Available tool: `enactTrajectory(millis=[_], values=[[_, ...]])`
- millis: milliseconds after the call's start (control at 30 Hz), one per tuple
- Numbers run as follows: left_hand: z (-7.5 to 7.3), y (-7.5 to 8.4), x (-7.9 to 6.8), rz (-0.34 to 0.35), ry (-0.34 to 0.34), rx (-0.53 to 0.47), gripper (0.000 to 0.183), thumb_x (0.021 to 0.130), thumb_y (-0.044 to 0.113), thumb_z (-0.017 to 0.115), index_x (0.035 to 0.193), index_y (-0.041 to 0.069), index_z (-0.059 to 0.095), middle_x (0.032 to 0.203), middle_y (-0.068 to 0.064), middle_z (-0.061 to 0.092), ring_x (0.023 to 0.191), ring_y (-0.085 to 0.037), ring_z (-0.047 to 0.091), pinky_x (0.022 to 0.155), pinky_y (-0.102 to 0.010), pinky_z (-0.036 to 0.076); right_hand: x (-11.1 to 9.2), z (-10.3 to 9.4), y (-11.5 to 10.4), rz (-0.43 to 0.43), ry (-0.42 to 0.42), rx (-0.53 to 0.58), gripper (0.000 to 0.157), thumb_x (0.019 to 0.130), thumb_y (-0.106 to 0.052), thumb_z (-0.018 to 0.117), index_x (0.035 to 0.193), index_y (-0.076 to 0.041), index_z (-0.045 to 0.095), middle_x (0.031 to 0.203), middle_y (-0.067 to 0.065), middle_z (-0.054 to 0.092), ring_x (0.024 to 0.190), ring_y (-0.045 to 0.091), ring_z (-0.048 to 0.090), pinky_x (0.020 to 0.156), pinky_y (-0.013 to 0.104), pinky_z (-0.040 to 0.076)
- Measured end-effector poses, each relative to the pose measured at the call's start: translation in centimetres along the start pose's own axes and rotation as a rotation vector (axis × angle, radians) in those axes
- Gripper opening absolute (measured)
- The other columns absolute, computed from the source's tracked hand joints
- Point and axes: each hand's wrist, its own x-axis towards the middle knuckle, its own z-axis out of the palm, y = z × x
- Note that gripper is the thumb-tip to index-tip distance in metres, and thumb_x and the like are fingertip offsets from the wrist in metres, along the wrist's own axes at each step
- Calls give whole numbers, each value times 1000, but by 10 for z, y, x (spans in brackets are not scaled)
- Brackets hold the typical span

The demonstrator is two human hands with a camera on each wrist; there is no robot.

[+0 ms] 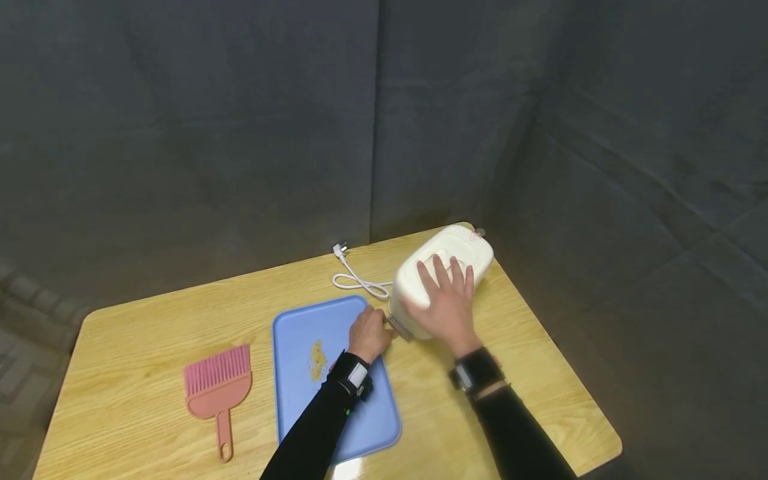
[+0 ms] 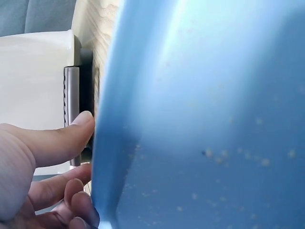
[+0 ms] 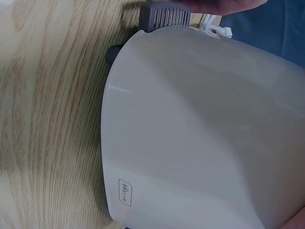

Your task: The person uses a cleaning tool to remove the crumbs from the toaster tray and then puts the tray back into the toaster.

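Observation:
A white toaster [image 1: 444, 247] sits at the table's right side. My right hand [image 1: 447, 303] presses on its top with spread fingers. At the toaster's near end is a grey ribbed piece [image 3: 164, 18], low down near the dark foot [image 3: 113, 53]. My left hand [image 1: 367, 332] has its fingers curled at this piece, with thumb and forefinger around its edge; the exact contact is partly hidden. Below the left hand lies a blue tray [image 1: 300, 320], with yellowish crumbs [image 1: 317, 360] on it. In the left wrist view, the tray's rim [image 2: 112, 95] stands close beside the fingertips.
A pink hand brush [image 1: 219, 393] with wide bristles lies left of the tray. The toaster's white cord [image 1: 354, 277] loops behind the tray, its plug [image 1: 340, 249] near the table's back edge. Dark curtains [image 1: 252, 133] hang behind and to the right of the wooden table [image 1: 138, 360].

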Motion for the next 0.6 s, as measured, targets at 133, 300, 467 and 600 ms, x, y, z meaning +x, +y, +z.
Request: enactTrajectory(millis=[133, 300, 467, 600], values=[[-1, 2, 2, -3, -10, -14, 29, 77, 25, 88, 84, 3, 69, 83, -5, 53, 75, -23, 52, 66, -39, 46, 1, -1, 0, 3, 0, -7, 81, 87, -63, 64, 151, -17, 49, 159, 19, 38, 149, 47, 19, 118, 64, 2], [-2, 2, 1, -3, 6, -10, 28, 77, 24, 87, 83, 4, 69, 82, -5, 53, 74, -23, 52, 63, -38, 45, 2, 0, 0, 4, -17, -13, 82, 87, -65, 63, 152, -18, 48, 160, 18, 37, 150, 46, 18, 119, 63, 1], [-3, 0, 1, -3, 17, 3, 26, 77, 21, 86, 85, 4, 69, 83, -5, 53, 75, -24, 54, 65, -39, 47, 3, 1, 0, -5, -13, -3, 82, 88, -65, 63, 152, -17, 48, 160, 19, 36, 149, 47, 18, 118, 64, 1], [-6, 0, 2, 26, 34, 17, 30, 78, 20, 85, 93, 2, 67, 89, -8, 55, 81, -29, 57, 69, -43, 49, 4, 0, 3, 0, -18, -14, 83, 87, -65, 63, 153, -17, 47, 160, 19, 35, 149, 47, 18, 119, 63, 1]])
